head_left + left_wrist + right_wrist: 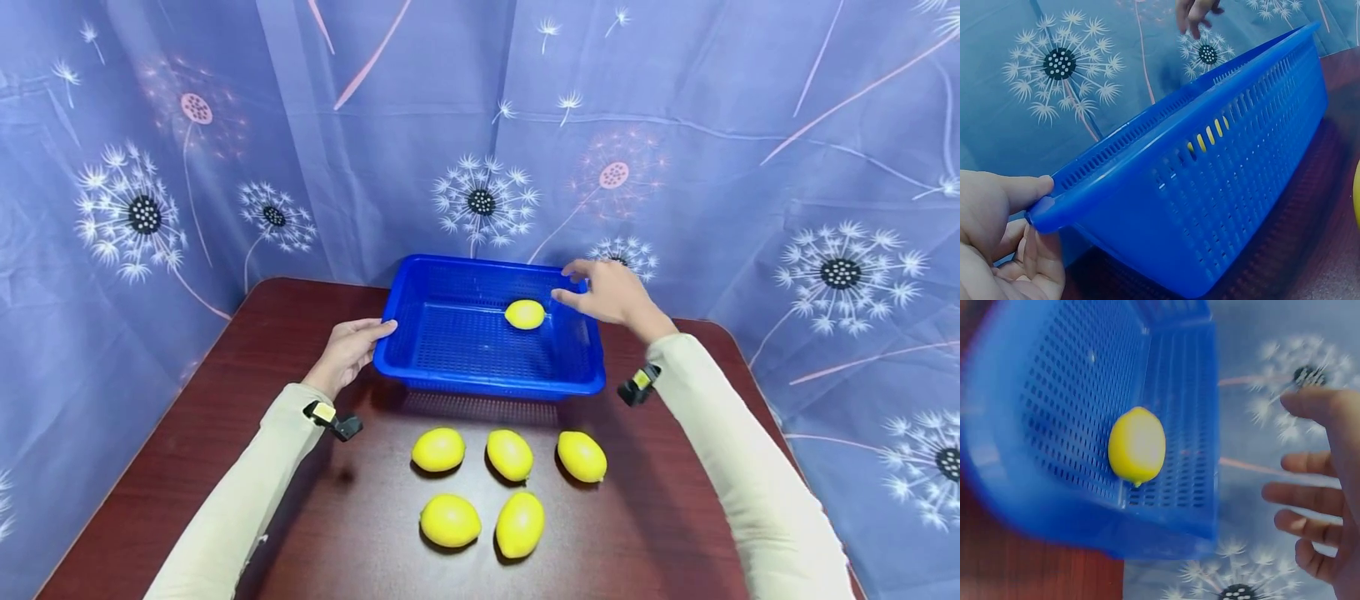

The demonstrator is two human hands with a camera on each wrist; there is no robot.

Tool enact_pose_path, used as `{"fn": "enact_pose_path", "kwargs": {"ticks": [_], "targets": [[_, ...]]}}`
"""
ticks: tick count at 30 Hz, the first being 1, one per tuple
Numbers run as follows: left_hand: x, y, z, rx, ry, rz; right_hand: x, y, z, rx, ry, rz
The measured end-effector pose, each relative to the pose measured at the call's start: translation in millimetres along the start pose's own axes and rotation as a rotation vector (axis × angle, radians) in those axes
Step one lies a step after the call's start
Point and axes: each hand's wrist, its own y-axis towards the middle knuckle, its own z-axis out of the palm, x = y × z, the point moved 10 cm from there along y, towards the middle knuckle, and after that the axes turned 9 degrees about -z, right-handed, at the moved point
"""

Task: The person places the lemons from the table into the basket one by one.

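Observation:
A blue plastic basket [487,387] with slotted walls stands on the table, and one yellow lemon [524,314] lies inside it near the back right. My left hand [351,350] grips the basket's left rim; in the left wrist view the thumb lies over the rim [1054,212] with fingers below. Above the basket's back right corner hovers my right hand [611,292], holding nothing, fingers spread and slightly bent. The right wrist view shows the lemon [1137,447] in the basket, apart from the right hand [1329,481].
Several lemons lie on the brown table [360,533] in front of the basket, among them a front left lemon [450,521] and a back right lemon [582,457]. A blue curtain [405,167] with dandelion prints hangs close behind the basket.

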Motion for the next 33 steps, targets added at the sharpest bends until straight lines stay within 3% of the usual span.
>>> {"fn": "enact_pose_path", "kwargs": {"ticks": [3, 6, 10, 17, 24, 33], "targets": [[1.6, -0.3, 1.2, 0.004, 0.003, 0.000, 7.6, -33.3, -14.8, -0.107, 0.018, 0.007], [3.6, -2.0, 0.7, 0.005, 0.007, -0.002, 14.3, -67.0, -15.7, -0.167, 0.067, 0.025], [4.3, -3.7, -2.1, -0.005, 0.008, -0.001, 24.5, -104.9, -7.9, -0.214, 0.102, 0.011], [5.1, -0.9, 1.8, 0.028, -0.017, 0.004, 34.2, -161.7, 8.2, -0.284, 0.041, -0.001], [4.2, 0.3, -0.5, 0.038, -0.066, 0.019, 35.4, -196.9, 43.5, -0.216, 0.055, 0.070], [5.9, 1.5, 2.3, 0.045, -0.074, 0.012, 36.8, -209.8, 87.3, -0.112, 0.082, 0.149]]}}
